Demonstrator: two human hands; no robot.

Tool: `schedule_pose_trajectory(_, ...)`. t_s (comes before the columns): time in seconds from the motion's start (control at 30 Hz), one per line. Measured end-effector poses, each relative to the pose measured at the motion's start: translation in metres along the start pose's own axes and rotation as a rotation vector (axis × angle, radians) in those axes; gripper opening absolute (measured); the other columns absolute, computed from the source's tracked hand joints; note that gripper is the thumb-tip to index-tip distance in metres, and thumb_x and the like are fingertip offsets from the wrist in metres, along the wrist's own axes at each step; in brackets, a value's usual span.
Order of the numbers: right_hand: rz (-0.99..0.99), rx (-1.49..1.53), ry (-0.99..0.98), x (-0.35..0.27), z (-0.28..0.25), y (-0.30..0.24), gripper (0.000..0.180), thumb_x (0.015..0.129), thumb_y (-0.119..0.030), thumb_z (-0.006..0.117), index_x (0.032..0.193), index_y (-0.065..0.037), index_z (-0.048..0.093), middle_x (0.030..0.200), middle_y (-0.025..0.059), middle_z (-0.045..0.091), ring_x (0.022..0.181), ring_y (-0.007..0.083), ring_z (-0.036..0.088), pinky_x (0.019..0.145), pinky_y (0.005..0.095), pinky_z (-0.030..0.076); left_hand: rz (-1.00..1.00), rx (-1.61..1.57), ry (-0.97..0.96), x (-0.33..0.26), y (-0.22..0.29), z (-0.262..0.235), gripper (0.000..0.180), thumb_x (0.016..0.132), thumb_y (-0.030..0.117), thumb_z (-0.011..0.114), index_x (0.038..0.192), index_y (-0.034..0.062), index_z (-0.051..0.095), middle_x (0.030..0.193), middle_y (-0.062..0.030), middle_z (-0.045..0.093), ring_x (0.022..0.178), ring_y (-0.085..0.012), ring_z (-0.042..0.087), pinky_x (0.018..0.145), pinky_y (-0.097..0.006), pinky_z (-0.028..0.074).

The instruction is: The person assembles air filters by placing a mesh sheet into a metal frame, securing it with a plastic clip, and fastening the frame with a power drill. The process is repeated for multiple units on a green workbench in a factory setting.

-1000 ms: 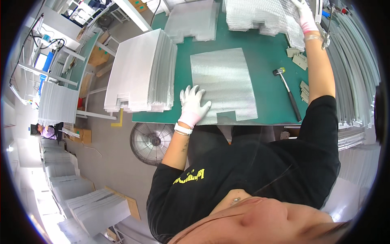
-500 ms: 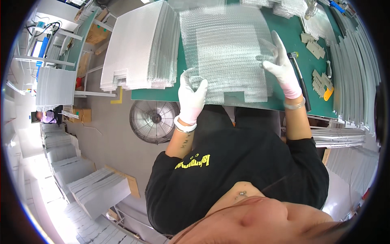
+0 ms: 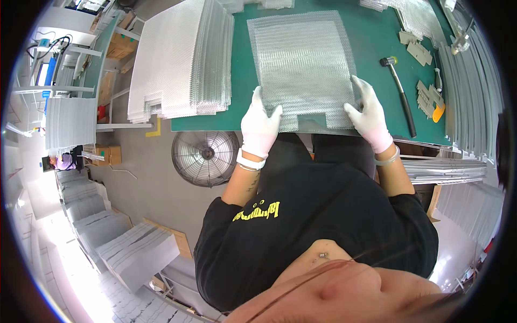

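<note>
Silver wire mesh sheets [image 3: 301,59] lie flat before me, one over another, with a notch in the near edge. My left hand [image 3: 260,125], in a white glove, is at their near left corner, its fingers along the side edge and its thumb held apart. At the near right corner is my right hand [image 3: 369,116], also gloved, with fingers and thumb spread against the side edge. Neither hand is closed round the mesh. A tall stack of similar notched mesh sheets [image 3: 167,59] stands to the left.
The green worktop [image 3: 371,48] carries a hammer [image 3: 401,97], a screwdriver [image 3: 438,79], beige flat pieces [image 3: 419,53] and an orange-handled tool [image 3: 438,113] on the right. Long metal strips [image 3: 471,102] line the right edge. A round floor fan [image 3: 206,155] stands below the table's left part.
The upper mesh sheet, blurred and skewed before, now lies lined up over the one beneath. Both hands have come in against its sides near the front corners.
</note>
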State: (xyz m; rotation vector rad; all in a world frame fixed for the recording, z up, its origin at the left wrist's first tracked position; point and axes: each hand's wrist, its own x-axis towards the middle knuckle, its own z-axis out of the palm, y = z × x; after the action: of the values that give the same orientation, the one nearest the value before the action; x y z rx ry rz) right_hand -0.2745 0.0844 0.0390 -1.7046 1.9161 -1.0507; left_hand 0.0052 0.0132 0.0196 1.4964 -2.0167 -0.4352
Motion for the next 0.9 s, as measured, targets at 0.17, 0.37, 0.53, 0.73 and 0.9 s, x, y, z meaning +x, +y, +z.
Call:
schedule_pose_trajectory(0.17, -0.031, -0.095, -0.004, 0.0, 0.017, 0.019, 0.064, 0.083, -0.016, 0.071, 0.143, -0.006, 0.049, 0.141, 0.0189, 0.052, 0.128, 0.036, 0.054, 0.105, 0.0403, 0.047, -0.103, 0.088, -0.143, 0.005, -0.001, 0.009, 0.076, 0.086, 0.03, 0.075, 0.146, -0.0039, 0.042, 0.122, -0.0233, 0.065, 0.104, -0.0356, 0.067, 0.089, -0.04, 0.054)
schedule_pose_trajectory(0.37, -0.032, -0.162, -0.014, -0.004, 0.02, 0.019, 0.062, 0.084, -0.017, 0.071, 0.141, -0.007, 0.05, 0.142, 0.0179, 0.051, 0.127, 0.0363, 0.054, 0.104, 0.0403, 0.048, -0.074, 0.132, -0.12, 0.001, -0.003, 0.012, 0.08, 0.086, 0.033, 0.075, 0.148, -0.0025, 0.039, 0.132, -0.023, 0.061, 0.114, -0.0359, 0.064, 0.093, -0.04, 0.053)
schedule_pose_trajectory(0.53, -0.057, -0.214, -0.029, -0.001, 0.02, 0.023, 0.061, 0.085, -0.019, 0.07, 0.142, -0.007, 0.05, 0.143, 0.0186, 0.05, 0.127, 0.0361, 0.054, 0.102, 0.0404, 0.049, -0.034, 0.17, -0.078, 0.001, -0.006, 0.014, 0.08, 0.084, 0.033, 0.076, 0.147, -0.0015, 0.04, 0.119, -0.0215, 0.065, 0.1, -0.0343, 0.068, 0.085, -0.039, 0.055)
schedule_pose_trajectory(0.73, 0.095, -0.406, -0.189, 0.013, 0.003, -0.006, 0.051, 0.083, -0.021, 0.071, 0.131, -0.008, 0.059, 0.14, 0.0178, 0.052, 0.125, 0.0357, 0.055, 0.104, 0.0398, 0.047, -0.198, 0.228, -0.186, 0.012, 0.009, 0.0, 0.082, 0.082, 0.035, 0.077, 0.147, 0.0012, 0.042, 0.133, -0.0205, 0.056, 0.117, -0.0366, 0.059, 0.096, -0.045, 0.049)
schedule_pose_trajectory(0.9, -0.329, -0.45, -0.116, 0.091, -0.001, -0.017, 0.039, 0.087, -0.027, 0.068, 0.119, -0.005, 0.068, 0.13, 0.0196, 0.06, 0.116, 0.037, 0.06, 0.1, 0.0431, 0.049, 0.219, 0.3, -0.153, 0.021, -0.016, 0.003, 0.069, 0.08, 0.034, 0.074, 0.142, 0.013, 0.053, 0.144, -0.0177, 0.048, 0.137, -0.0407, 0.04, 0.116, -0.057, 0.027)
